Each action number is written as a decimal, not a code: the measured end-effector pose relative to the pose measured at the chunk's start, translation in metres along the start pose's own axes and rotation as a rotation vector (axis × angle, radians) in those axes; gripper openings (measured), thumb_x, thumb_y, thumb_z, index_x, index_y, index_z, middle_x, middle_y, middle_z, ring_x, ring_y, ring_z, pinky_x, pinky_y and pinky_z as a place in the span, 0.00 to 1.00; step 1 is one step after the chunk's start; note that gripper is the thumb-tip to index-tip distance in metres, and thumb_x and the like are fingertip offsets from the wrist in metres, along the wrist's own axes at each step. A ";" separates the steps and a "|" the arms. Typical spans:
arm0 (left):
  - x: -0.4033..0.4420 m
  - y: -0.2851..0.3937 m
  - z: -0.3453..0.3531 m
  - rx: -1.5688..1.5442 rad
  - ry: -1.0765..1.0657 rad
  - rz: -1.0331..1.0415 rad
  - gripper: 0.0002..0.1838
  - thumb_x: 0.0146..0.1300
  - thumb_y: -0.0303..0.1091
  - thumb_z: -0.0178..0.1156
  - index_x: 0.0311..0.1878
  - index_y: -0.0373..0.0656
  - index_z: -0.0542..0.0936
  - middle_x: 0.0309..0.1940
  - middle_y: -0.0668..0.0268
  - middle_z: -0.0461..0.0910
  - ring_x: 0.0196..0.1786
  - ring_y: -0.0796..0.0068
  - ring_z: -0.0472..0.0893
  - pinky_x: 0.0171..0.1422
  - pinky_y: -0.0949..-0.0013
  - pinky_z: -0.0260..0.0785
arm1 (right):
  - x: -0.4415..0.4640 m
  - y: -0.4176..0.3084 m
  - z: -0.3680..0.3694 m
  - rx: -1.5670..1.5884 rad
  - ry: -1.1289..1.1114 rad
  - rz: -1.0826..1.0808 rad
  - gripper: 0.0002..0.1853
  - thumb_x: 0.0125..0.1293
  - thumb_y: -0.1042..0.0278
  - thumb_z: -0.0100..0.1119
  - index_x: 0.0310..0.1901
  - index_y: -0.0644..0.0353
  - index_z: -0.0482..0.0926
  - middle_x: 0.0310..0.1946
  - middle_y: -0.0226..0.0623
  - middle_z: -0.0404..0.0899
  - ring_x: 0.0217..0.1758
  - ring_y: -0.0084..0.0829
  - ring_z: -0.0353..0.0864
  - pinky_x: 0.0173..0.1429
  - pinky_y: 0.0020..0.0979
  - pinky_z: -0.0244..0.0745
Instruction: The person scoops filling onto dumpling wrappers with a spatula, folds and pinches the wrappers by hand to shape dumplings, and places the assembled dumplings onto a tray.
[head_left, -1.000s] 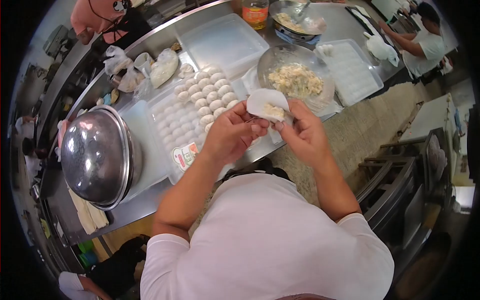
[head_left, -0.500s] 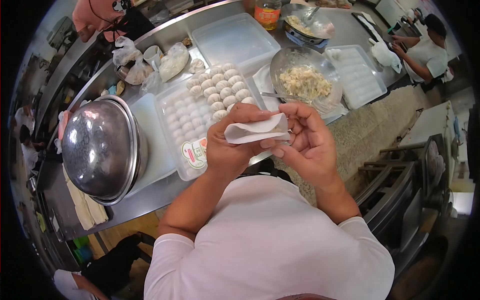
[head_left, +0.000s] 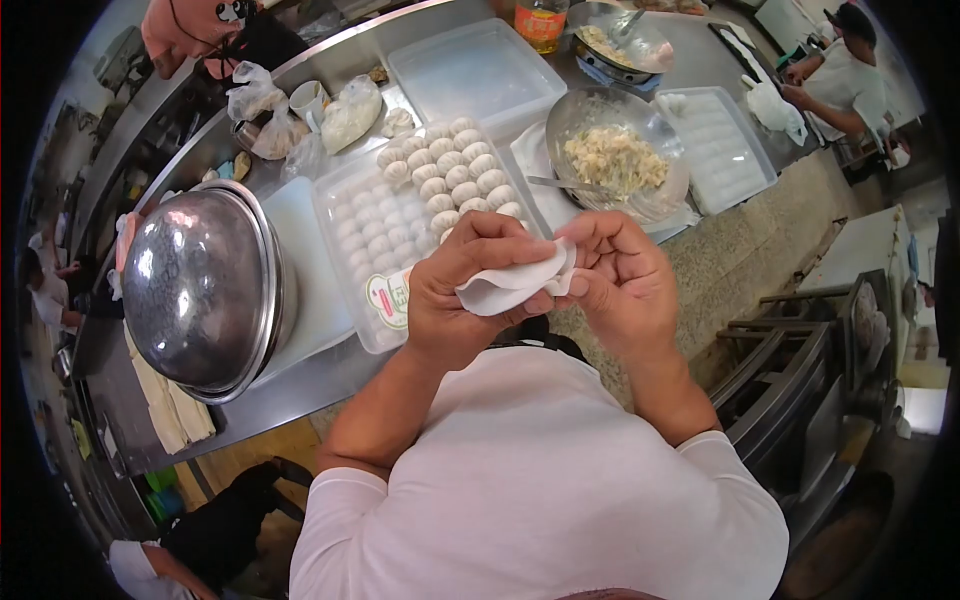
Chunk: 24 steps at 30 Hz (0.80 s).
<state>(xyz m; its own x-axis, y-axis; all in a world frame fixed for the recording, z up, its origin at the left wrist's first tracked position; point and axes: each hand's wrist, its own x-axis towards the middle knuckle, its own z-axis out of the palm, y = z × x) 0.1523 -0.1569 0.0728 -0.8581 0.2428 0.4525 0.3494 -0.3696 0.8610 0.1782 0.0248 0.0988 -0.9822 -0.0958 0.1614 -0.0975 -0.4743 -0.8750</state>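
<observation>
A thin white dough wrapper (head_left: 505, 287), folded over, is held between both hands in front of my chest. My left hand (head_left: 460, 285) cups its left side, thumb below and fingers above. At the wrapper's right end, my right hand (head_left: 622, 280) pinches the edge between thumb and fingertips. What lies inside the fold is hidden. Just beyond the hands stands a metal bowl (head_left: 672, 135) of pale, chopped filling (head_left: 612, 158), with a metal utensil (head_left: 565, 184) resting in it. Pleated buns (head_left: 450, 172) sit in rows on a plastic tray (head_left: 335, 265) ahead of my left hand.
A large domed metal bowl (head_left: 200, 290) stands at the left. Farther back are an empty-looking plastic tray (head_left: 475, 75), an oil bottle (head_left: 540, 25), a second bowl (head_left: 645, 45) and plastic bags (head_left: 350, 110). Another tray (head_left: 715, 150) is at right. A co-worker (head_left: 845, 80) stands far right.
My right hand's thumb and fingers have closed together on the wrapper's right end, which is now gathered. The wrapper's open left side has tipped downward.
</observation>
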 end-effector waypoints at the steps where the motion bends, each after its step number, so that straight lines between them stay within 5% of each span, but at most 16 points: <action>1: 0.000 0.002 0.000 0.018 -0.011 -0.006 0.22 0.52 0.22 0.79 0.51 0.42 0.86 0.48 0.64 0.80 0.53 0.74 0.79 0.57 0.70 0.74 | 0.001 0.001 -0.007 -0.051 -0.063 -0.017 0.06 0.67 0.83 0.65 0.45 0.68 0.83 0.41 0.32 0.78 0.35 0.16 0.77 0.38 0.17 0.72; 5: -0.002 -0.004 -0.003 -0.010 0.016 0.027 0.22 0.51 0.24 0.80 0.50 0.42 0.86 0.48 0.63 0.82 0.53 0.72 0.81 0.58 0.68 0.75 | 0.001 -0.001 -0.006 -0.365 -0.101 -0.170 0.07 0.67 0.81 0.66 0.46 0.67 0.84 0.40 0.32 0.79 0.36 0.15 0.74 0.38 0.17 0.71; 9: 0.002 0.009 -0.002 0.093 -0.042 -0.025 0.22 0.50 0.24 0.81 0.49 0.41 0.85 0.50 0.62 0.83 0.54 0.71 0.81 0.58 0.68 0.75 | 0.000 -0.015 0.008 -0.343 -0.011 -0.155 0.06 0.66 0.81 0.67 0.44 0.65 0.85 0.40 0.32 0.79 0.37 0.18 0.74 0.38 0.20 0.71; 11: 0.001 0.011 -0.001 -0.003 0.011 -0.114 0.22 0.50 0.24 0.81 0.49 0.41 0.86 0.51 0.62 0.83 0.54 0.71 0.82 0.59 0.68 0.75 | 0.002 -0.019 0.001 -0.689 -0.150 -0.257 0.07 0.64 0.81 0.68 0.43 0.64 0.86 0.40 0.34 0.78 0.37 0.24 0.75 0.39 0.23 0.70; 15: -0.001 0.003 -0.005 -0.053 0.026 -0.027 0.24 0.50 0.22 0.80 0.52 0.40 0.85 0.51 0.62 0.83 0.54 0.72 0.82 0.59 0.69 0.76 | 0.007 -0.015 0.000 -0.756 -0.206 -0.388 0.09 0.61 0.82 0.68 0.44 0.65 0.85 0.38 0.37 0.78 0.37 0.29 0.76 0.40 0.25 0.71; 18: 0.003 0.010 -0.005 0.030 -0.061 -0.037 0.23 0.50 0.20 0.79 0.52 0.38 0.85 0.51 0.62 0.83 0.54 0.72 0.82 0.58 0.69 0.76 | 0.004 -0.015 0.005 -0.542 -0.067 -0.220 0.10 0.60 0.83 0.69 0.44 0.65 0.84 0.38 0.38 0.80 0.37 0.30 0.76 0.40 0.26 0.71; 21: 0.001 0.010 -0.003 -0.041 -0.021 -0.148 0.23 0.52 0.19 0.77 0.53 0.37 0.84 0.52 0.61 0.83 0.54 0.72 0.82 0.58 0.70 0.77 | 0.008 -0.017 -0.002 -0.748 -0.198 -0.354 0.11 0.60 0.82 0.69 0.44 0.65 0.84 0.38 0.39 0.80 0.38 0.30 0.76 0.38 0.27 0.71; 24: 0.001 0.003 -0.004 -0.134 0.016 -0.040 0.22 0.55 0.17 0.75 0.54 0.37 0.84 0.53 0.60 0.82 0.54 0.73 0.82 0.56 0.71 0.77 | 0.009 -0.014 0.000 -0.796 -0.208 -0.342 0.11 0.61 0.82 0.68 0.45 0.65 0.84 0.37 0.38 0.80 0.38 0.30 0.76 0.38 0.27 0.72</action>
<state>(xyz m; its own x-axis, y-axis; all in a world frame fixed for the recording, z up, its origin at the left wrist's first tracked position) 0.1508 -0.1616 0.0748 -0.8765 0.2460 0.4138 0.2623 -0.4769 0.8389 0.1709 0.0310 0.1126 -0.8374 -0.2541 0.4839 -0.5388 0.2351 -0.8090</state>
